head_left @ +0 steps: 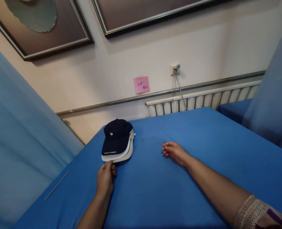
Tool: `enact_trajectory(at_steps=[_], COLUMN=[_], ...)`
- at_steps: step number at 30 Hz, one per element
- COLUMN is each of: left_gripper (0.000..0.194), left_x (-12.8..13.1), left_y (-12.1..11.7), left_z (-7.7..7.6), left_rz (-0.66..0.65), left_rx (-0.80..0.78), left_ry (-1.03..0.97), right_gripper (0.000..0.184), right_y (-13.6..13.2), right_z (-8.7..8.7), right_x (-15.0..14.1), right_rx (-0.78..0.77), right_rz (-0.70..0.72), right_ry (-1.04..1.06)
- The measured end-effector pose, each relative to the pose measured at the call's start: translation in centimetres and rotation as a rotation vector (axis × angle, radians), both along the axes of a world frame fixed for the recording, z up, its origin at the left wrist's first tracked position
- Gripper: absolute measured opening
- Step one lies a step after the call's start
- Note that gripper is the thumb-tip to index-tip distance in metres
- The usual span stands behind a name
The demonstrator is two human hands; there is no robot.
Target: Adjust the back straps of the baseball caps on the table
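Note:
A stack of baseball caps rests on the blue-covered table [145, 197], brims facing me. On top is a navy cap [117, 136] with small white lettering on its front and brim. Under it show the brim of a white cap [116, 156] and a beige cap [130, 152] at the bottom. My left hand [105, 176] is closed at the front edge of the beige cap's brim, thumb and fingers pinched on it. To the right of the stack, my right hand [175, 152] is held over the table, fingers loosely bent and apart, holding nothing.
A thin stick [57, 185] lies near the table's left edge. Blue curtains [24, 136] hang on both sides. Along the wall run a metal rail [122, 101] and a radiator [200, 100]. A plugged-in cord [182, 92] hangs behind the table, right of a pink note [141, 85].

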State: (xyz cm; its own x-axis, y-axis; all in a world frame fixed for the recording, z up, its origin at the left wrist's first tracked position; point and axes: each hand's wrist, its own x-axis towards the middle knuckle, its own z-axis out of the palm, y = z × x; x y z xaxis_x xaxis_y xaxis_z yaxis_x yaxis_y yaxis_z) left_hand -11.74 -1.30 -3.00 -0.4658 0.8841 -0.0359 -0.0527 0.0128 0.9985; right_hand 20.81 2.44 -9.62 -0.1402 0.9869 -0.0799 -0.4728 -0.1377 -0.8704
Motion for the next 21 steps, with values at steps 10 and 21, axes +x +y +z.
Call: enact_trajectory(at_steps=[10, 21], left_gripper=[0.015, 0.044], left_x=[16.9, 17.2], left_y=[4.3, 7.1], left_z=[-2.9, 4.7], left_rz=[-0.663, -0.622], left_rx=[-0.043, 0.164], left_ry=[0.155, 0.077], right_gripper=[0.013, 0.064], right_y=[0.4, -0.7], right_z=[-1.1, 8.1], right_x=[-1.9, 5.6], right_rx=[0.161, 0.395], right_rz=[-0.092, -0.64], right_ry=[-0.226, -0.385])
